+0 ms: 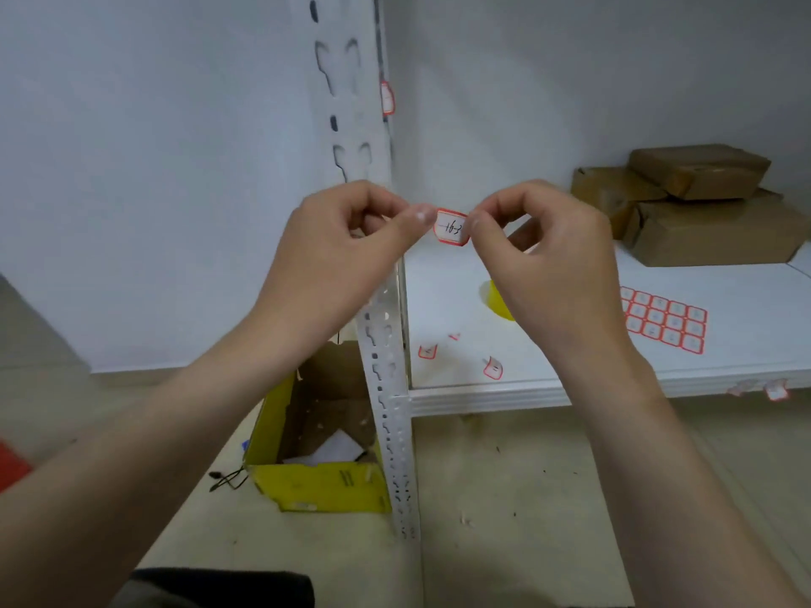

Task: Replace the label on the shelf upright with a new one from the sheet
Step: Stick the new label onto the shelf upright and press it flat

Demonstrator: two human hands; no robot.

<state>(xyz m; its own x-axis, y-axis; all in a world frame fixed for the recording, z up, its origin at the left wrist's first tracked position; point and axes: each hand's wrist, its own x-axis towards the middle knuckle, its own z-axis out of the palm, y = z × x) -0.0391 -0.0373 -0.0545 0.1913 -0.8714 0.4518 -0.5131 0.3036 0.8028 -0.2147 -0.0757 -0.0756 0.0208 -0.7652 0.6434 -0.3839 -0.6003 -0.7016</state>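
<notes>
Both hands pinch one label (451, 228): left hand (346, 243) holds its left edge, right hand (544, 252) its right edge, other fingers curled in. The label faces the camera, writing about level. The upright (386, 366) runs vertical just behind the left fingers (417, 215), so that hand is nearer. An old label (386, 97) sits above them. The sheet (665, 320) lies on the shelf (755, 309), lower right.

The sheet (667, 320) lies on the shelf (737, 344) right of the upright (382, 357), with parcels (702, 204) stacked behind it. A box (316, 480) sits on the floor (504, 498) left of the upright. Loose labels (493, 368) lie near the shelf's front.
</notes>
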